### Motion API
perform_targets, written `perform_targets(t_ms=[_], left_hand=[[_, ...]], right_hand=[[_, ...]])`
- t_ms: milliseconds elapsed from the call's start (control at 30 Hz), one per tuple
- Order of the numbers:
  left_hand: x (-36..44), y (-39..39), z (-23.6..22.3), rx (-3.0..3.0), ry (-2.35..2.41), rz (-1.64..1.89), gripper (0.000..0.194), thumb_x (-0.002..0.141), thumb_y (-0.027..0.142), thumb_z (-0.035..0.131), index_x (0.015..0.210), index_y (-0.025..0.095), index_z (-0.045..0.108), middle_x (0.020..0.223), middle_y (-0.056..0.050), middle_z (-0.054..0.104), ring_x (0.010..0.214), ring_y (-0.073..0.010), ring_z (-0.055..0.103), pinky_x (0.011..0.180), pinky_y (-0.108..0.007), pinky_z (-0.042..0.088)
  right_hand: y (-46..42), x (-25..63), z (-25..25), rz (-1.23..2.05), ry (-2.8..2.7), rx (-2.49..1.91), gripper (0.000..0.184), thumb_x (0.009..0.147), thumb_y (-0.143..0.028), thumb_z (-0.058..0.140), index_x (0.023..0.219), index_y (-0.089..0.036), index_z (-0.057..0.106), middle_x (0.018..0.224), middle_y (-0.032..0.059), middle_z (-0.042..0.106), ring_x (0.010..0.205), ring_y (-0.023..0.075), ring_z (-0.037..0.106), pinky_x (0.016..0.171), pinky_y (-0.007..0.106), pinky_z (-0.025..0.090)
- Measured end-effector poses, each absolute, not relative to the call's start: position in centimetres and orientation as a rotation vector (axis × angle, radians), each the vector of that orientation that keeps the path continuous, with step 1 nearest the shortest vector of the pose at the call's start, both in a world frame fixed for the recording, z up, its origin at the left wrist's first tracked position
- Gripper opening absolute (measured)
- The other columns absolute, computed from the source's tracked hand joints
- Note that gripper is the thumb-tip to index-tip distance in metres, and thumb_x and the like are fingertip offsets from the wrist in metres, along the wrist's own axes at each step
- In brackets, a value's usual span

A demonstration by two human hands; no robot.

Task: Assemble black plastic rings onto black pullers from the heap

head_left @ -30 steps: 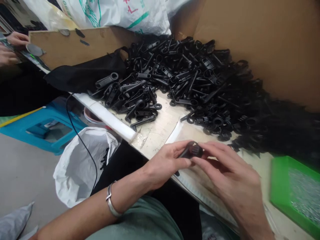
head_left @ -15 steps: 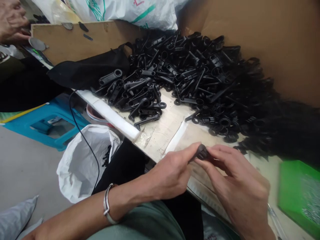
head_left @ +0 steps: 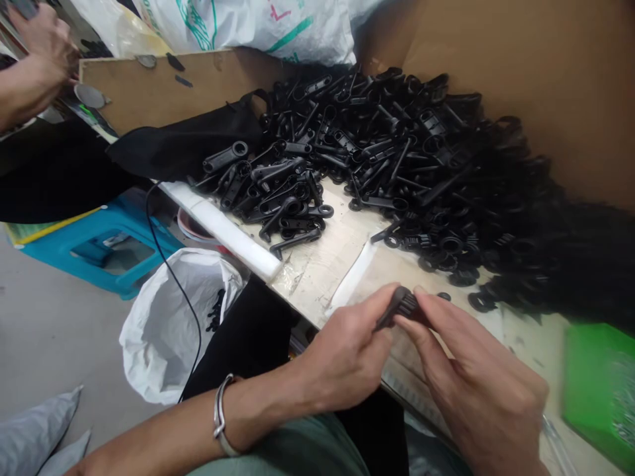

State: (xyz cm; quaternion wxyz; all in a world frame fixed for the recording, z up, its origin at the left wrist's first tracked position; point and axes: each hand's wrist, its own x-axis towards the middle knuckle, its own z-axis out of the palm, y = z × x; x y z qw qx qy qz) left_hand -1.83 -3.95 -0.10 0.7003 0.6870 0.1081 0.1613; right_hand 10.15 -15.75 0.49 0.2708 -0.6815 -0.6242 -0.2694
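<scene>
Both my hands meet over the near edge of the worktable [head_left: 327, 254]. My left hand [head_left: 347, 354] is closed around the handle end of a small black plastic part [head_left: 403, 305]. My right hand [head_left: 476, 383] pinches the ribbed round end of the same part between thumb and fingers. A silver bracelet [head_left: 221, 416] sits on my left wrist. Behind the hands lies a big heap of black plastic lever parts and rings [head_left: 397, 165], spreading to the right.
A green tray [head_left: 598, 390] of small metal pieces stands at the right. A white bag [head_left: 169, 324] with a few black parts hangs below the table edge. A cardboard wall [head_left: 520, 73] backs the heap. Another person's hand [head_left: 42, 46] works at the far left. A blue stool [head_left: 104, 248] stands on the floor.
My hands have turned the black part and shifted slightly right; the view drifted. The other person's hand at the far left has risen and moved right.
</scene>
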Motion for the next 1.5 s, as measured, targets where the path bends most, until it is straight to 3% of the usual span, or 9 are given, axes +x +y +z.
perform_targets(t_ms=[200,367,567,800,1033,1133,1233,1333,1500], left_hand=[[-2.3,-4.2,0.4,1.849,0.115,0.429,0.055,0.087,0.004,0.042,0.142,0.007,0.040,0.111,-0.013,0.062,0.103,-0.0215,0.063,0.094,-0.033,0.054],[-1.9,-3.4,-0.6,1.812,0.127,0.371,0.036,0.096,0.014,0.044,0.131,0.015,0.051,0.103,-0.006,0.064,0.094,-0.0170,0.063,0.086,-0.026,0.051],[-2.7,-2.2,0.2,1.958,0.172,0.338,0.030,0.103,0.037,0.045,0.125,0.020,0.059,0.096,-0.003,0.069,0.080,-0.0140,0.064,0.074,-0.022,0.048],[-3.1,-2.7,0.1,1.924,0.082,0.304,0.038,0.105,0.028,0.035,0.139,0.016,0.046,0.096,-0.004,0.075,0.075,-0.0118,0.069,0.069,-0.020,0.052],[-2.6,-2.4,-0.9,2.237,0.155,0.589,0.040,0.105,0.026,0.038,0.142,0.013,0.041,0.087,-0.001,0.076,0.072,-0.0151,0.073,0.065,-0.025,0.057],[-2.7,-0.9,-0.8,2.557,0.158,0.798,0.036,0.102,0.017,0.037,0.135,0.008,0.048,0.082,-0.005,0.076,0.064,-0.0179,0.071,0.055,-0.028,0.056],[-2.7,1.7,-0.7,2.833,0.296,1.023,0.032,0.100,0.011,0.040,0.126,0.008,0.058,0.112,-0.016,0.076,0.099,-0.0257,0.074,0.080,-0.039,0.061],[-2.6,4.5,-0.6,3.054,0.545,0.851,0.036,0.102,0.012,0.037,0.128,0.013,0.061,0.148,-0.017,0.055,0.142,-0.0347,0.048,0.112,-0.064,0.040],[-1.8,7.3,-0.2,3.058,0.870,0.525,0.051,0.100,0.011,0.031,0.145,0.022,0.052,0.161,-0.013,0.038,0.153,-0.0377,0.027,0.114,-0.081,0.016]], right_hand=[[-16.1,9.8,1.2,-0.810,-1.734,-1.841,0.042,0.088,0.001,0.070,0.128,-0.003,0.059,0.107,0.0163,0.074,0.100,0.0204,0.071,0.103,0.029,0.052],[-16.6,9.8,0.9,-0.577,-1.649,-1.883,0.023,0.099,-0.014,0.062,0.121,-0.007,0.064,0.112,0.0158,0.074,0.103,0.0201,0.072,0.104,0.026,0.052],[-17.1,11.9,1.2,-0.099,-1.461,-1.883,0.027,0.101,-0.043,0.056,0.117,-0.028,0.071,0.101,-0.0029,0.078,0.074,0.0171,0.076,0.069,0.017,0.063],[-16.2,10.4,0.3,0.235,-1.187,-1.962,0.029,0.098,-0.043,0.055,0.083,-0.026,0.074,0.065,-0.0037,0.072,0.050,0.0140,0.067,0.047,0.015,0.055],[-14.2,9.5,0.5,0.270,-1.149,-1.890,0.034,0.101,-0.037,0.051,0.075,-0.024,0.069,0.056,-0.0048,0.063,0.046,0.0109,0.059,0.050,0.016,0.051],[-15.0,11.8,0.0,0.398,-1.209,-1.967,0.032,0.100,-0.044,0.052,0.097,-0.023,0.076,0.085,0.0013,0.077,0.072,0.0172,0.073,0.067,0.024,0.060],[-16.3,15.6,-0.3,0.191,-1.326,-2.169,0.043,0.099,-0.050,0.052,0.123,-0.020,0.071,0.117,0.0094,0.074,0.103,0.0273,0.072,0.090,0.041,0.060],[-15.6,18.8,0.3,-0.140,-1.452,-2.272,0.042,0.100,-0.045,0.047,0.122,-0.017,0.070,0.120,0.0122,0.071,0.102,0.0302,0.070,0.090,0.048,0.058],[-9.4,20.3,0.9,-0.188,-1.754,-2.280,0.030,0.096,-0.024,0.051,0.118,-0.025,0.070,0.131,0.0077,0.063,0.110,0.0288,0.061,0.084,0.043,0.055]])
